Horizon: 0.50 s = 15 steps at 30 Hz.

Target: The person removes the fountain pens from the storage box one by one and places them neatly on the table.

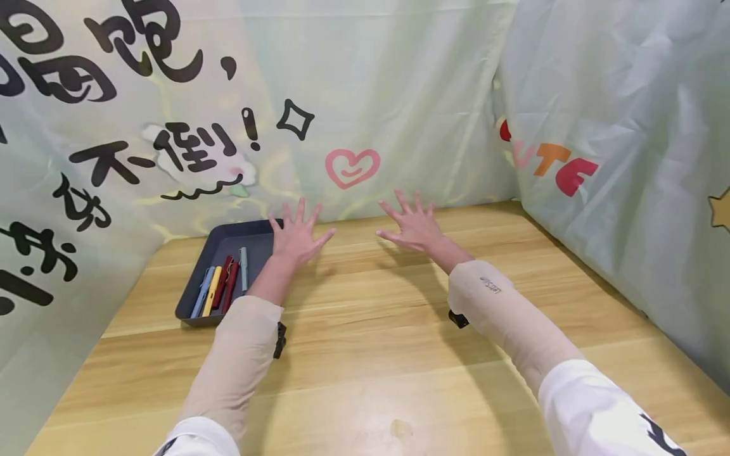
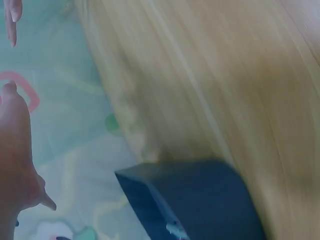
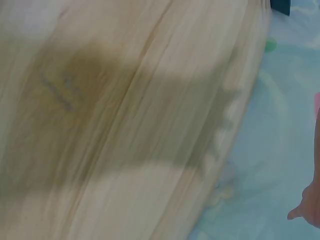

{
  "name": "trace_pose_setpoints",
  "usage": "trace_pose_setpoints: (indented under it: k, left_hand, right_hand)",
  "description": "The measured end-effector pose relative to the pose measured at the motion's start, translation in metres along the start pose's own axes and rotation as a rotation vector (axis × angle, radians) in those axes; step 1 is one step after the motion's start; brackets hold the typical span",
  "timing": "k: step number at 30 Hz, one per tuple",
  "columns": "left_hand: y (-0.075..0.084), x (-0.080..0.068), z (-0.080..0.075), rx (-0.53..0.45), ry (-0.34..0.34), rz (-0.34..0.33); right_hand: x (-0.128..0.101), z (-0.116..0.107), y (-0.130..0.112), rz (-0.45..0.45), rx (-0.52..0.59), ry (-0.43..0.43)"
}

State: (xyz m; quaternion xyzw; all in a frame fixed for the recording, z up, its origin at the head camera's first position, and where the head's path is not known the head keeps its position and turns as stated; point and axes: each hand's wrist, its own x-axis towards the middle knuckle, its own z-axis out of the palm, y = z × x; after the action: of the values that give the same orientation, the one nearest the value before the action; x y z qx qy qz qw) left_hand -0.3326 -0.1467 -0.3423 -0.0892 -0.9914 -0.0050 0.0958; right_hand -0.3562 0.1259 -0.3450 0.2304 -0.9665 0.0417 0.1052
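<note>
Both hands are held out over the far part of the table with fingers spread, and neither holds anything. The left hand [image 1: 296,240] is beside the right side of a dark tray [image 1: 191,297], its wrist overlapping the tray's edge in the head view. Inside the tray lie several pens: a light blue pen [image 1: 202,292], a yellow pen [image 1: 212,291], dark red pens [image 1: 230,285] and a grey-blue pen [image 1: 244,269]. To the right, the right hand [image 1: 416,229] has its thumb pointing toward the left hand. The left wrist view shows the tray's outer wall [image 2: 210,195].
The wooden table [image 1: 365,354] spreads out before the arms, with a small pale mark [image 1: 401,429] near its front. A printed curtain [image 1: 399,95] stands along the back and left edges, and another curtain [image 1: 616,126] along the right edge.
</note>
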Motion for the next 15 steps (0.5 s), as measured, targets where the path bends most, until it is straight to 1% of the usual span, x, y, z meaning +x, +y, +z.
trace_pose_setpoints:
  k: [5, 8, 12, 15]
  left_hand:
    - [-0.017, -0.014, -0.007, -0.002, 0.010, 0.016]
    - [-0.030, -0.025, -0.008, -0.008, 0.015, 0.020]
    - [-0.053, -0.042, -0.007, -0.025, 0.037, 0.025]
    - [-0.073, -0.057, -0.007, -0.042, 0.045, 0.017]
  right_hand:
    - [0.005, -0.003, -0.018, -0.038, 0.003, 0.002]
    - [0.009, -0.004, -0.033, -0.057, 0.011, -0.002]
    - [0.012, -0.004, -0.054, -0.083, 0.039, -0.020]
    - [0.014, -0.002, -0.072, -0.110, 0.064, -0.033]
